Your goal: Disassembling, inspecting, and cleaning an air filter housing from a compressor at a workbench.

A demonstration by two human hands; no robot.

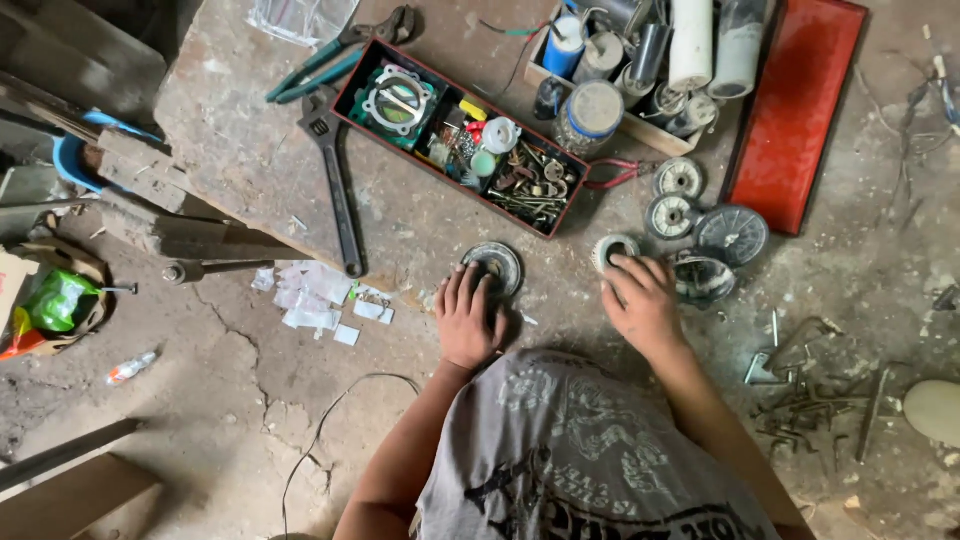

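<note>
Item 1: left hand [468,318], palm down on the concrete floor, fingers [462,285] spread flat, tips touching the near edge of a round grey metal disc [495,265]; not gripping it.

Item 2: right hand [640,298], fingers curled narrow over a small whitish ring part [612,247], tips resting on its rim; can't tell if it's actually pinched.

Item 3: dark bowl-shaped metal part [702,280], just beside right hand, to its right.

Item 4: three round wheel-like discs [700,215] in a cluster, beyond the bowl part, near the red tray [800,110].

Item 5: long red parts box [345,85] w/ gasket, screws, misc. small hardware; lies diagonally beyond both hands.

Item 6: adjustable wrench [335,185], left of the box, handle pointing toward the person.

Item 7: green-handled pliers [320,65], beyond the wrench.

Item 8: wooden crate of capacitors & cylinders [640,60], top centre, touching the red tray's left side.

Item 9: loose bent nails and hooks [810,400], floor, right of the person's arm.
</note>
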